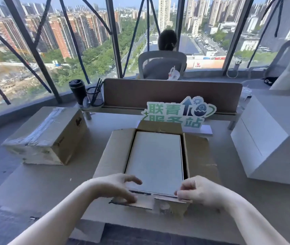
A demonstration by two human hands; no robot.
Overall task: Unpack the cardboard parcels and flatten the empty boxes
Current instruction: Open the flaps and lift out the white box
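1. Your left hand (pixel 118 186) hovers with fingers loosely spread over the near-left corner of the white inner box (pixel 155 160), fingertips down toward the near flap; whether they touch cardboard cannot be told.
2. Your right hand (pixel 198 190) pinches the near-right corner of that white box, thumb on top, fingers curled under its edge.
3. The white box sits snug inside the open cardboard parcel (pixel 113 154) at desk centre, directly at 12 o'clock from your hands, flaps folded out left, right and far.
4. Its long axis runs 6 to 12 o'clock, flat face up, short edge toward you.
5. Handling, as a judgement: rigid, smooth, possibly slick, and tight in the carton. Take the two near corners and tip the near end up before sliding it out; its weight cannot be read.
6. A taped, unopened parcel (pixel 47 137) waits at 10 o'clock; a stack of white boxes (pixel 271 138) stands at 2 o'clock.
7. A green-lettered sign (pixel 178 112) stands just beyond the parcel at 12 o'clock, against the desk divider (pixel 172 93).
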